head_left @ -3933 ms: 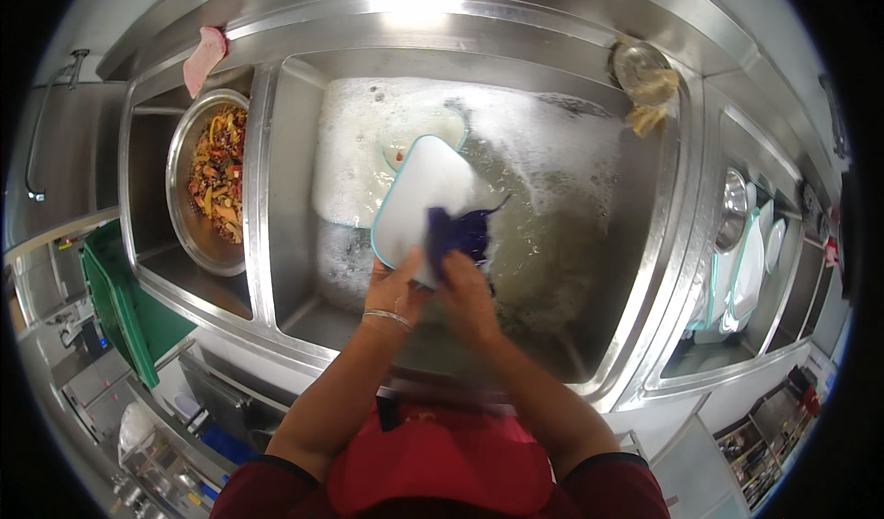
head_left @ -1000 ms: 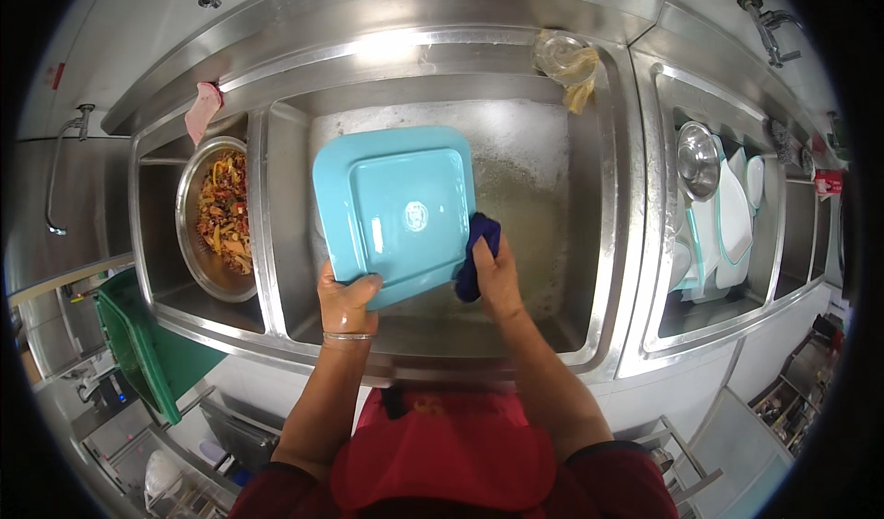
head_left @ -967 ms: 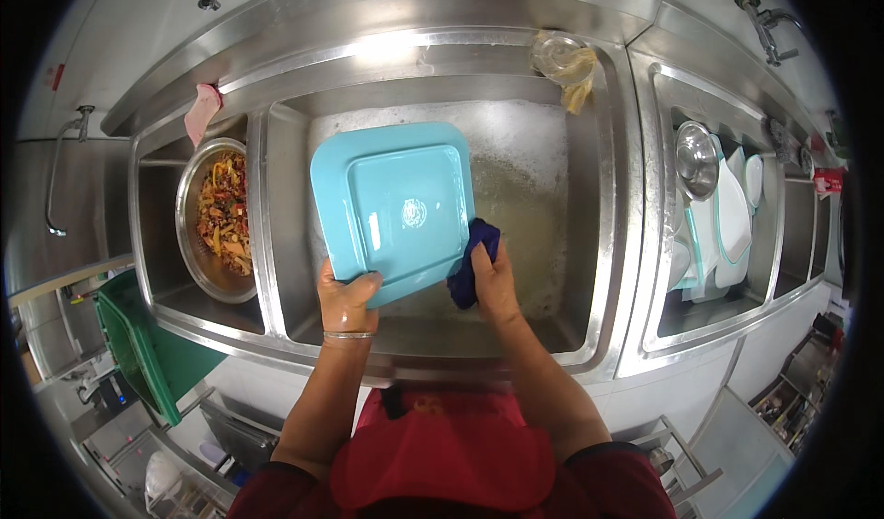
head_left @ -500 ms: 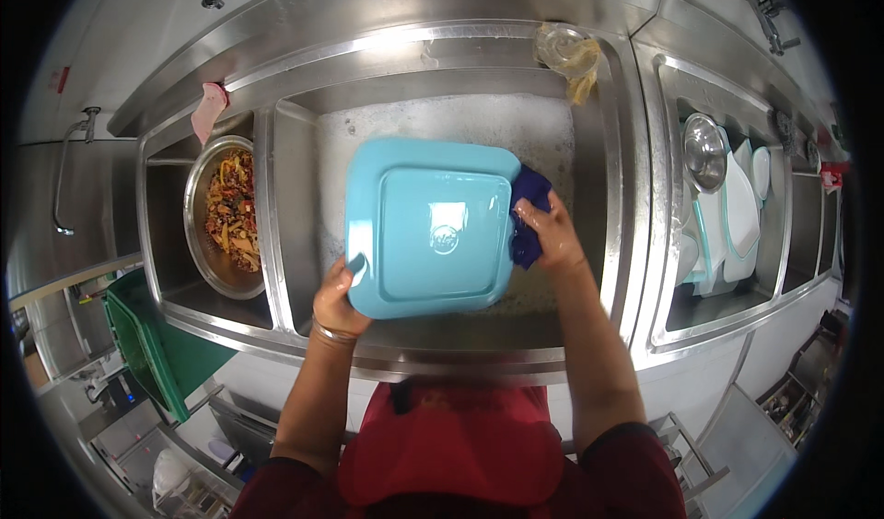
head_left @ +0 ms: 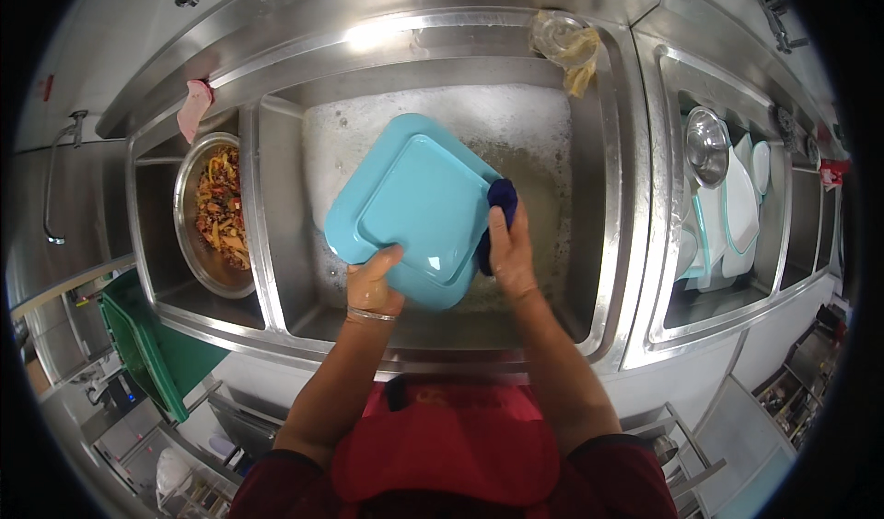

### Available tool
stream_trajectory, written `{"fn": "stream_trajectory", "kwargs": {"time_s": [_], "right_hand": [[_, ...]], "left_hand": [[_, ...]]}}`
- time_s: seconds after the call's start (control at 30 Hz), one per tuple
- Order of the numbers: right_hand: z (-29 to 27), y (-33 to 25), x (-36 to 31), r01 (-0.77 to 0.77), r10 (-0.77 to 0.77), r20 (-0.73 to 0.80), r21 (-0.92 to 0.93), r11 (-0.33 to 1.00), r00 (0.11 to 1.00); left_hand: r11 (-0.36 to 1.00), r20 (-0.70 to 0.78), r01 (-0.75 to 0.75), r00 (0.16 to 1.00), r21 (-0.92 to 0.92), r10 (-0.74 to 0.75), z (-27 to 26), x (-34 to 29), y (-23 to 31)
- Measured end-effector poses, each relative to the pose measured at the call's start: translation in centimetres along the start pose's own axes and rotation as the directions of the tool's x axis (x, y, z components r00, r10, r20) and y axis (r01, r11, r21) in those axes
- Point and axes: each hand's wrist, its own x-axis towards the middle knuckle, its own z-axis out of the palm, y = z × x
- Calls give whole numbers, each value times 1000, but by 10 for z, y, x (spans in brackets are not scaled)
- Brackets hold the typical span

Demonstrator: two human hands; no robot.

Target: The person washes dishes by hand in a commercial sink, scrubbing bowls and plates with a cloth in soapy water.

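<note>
A light blue square dish (head_left: pixel 419 208), its underside facing up, is held tilted over the middle sink of soapy water (head_left: pixel 539 164). My left hand (head_left: pixel 375 282) grips its near left edge, thumb on the underside and fingers beneath, out of sight. At the dish's right edge, my right hand (head_left: pixel 509 250) is closed round a dark blue cloth (head_left: pixel 500 195) and presses it to the rim. Part of the cloth is hidden by the hand.
On the left, a steel bowl of food scraps (head_left: pixel 221 215) sits in a small basin, near a pink cloth (head_left: pixel 194 109). A clear container with a yellowish net (head_left: pixel 573 49) is at the sink's back right corner. White dishes (head_left: pixel 732 210) and a steel bowl (head_left: pixel 706 146) fill the right sink.
The dish has turned, its right side swinging down toward me. My left hand's thumb has come onto its underside. My right hand with the cloth has moved left and slightly nearer.
</note>
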Motion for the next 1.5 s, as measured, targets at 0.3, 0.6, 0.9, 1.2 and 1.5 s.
{"fn": "stream_trajectory", "kwargs": {"time_s": [0.3, 0.6, 0.9, 1.2, 1.5], "right_hand": [[39, -54, -82, -252, 369, 311, -358, 899, 876], [-20, -51, -54, -134, 326, 515, -375, 917, 793], [-120, -181, -50, -498, 474, 170, 431, 752, 864], [-272, -107, -88, -49, 419, -532, 575, 817, 736], [-406, 3, -19, 240, 544, -631, 746, 621, 554]], "left_hand": [[998, -189, -24, 982, -56, 13, -6, 22, 6], [761, 121, -481, 869, 435, 480, 11, 9, 40], [-170, 992, -985, 27, 6, -127, 100, -56, 29], [144, 874, -868, 485, 475, 39, 97, -26, -9], [348, -517, 402, 777, 847, 360, -88, 96, -27]]}}
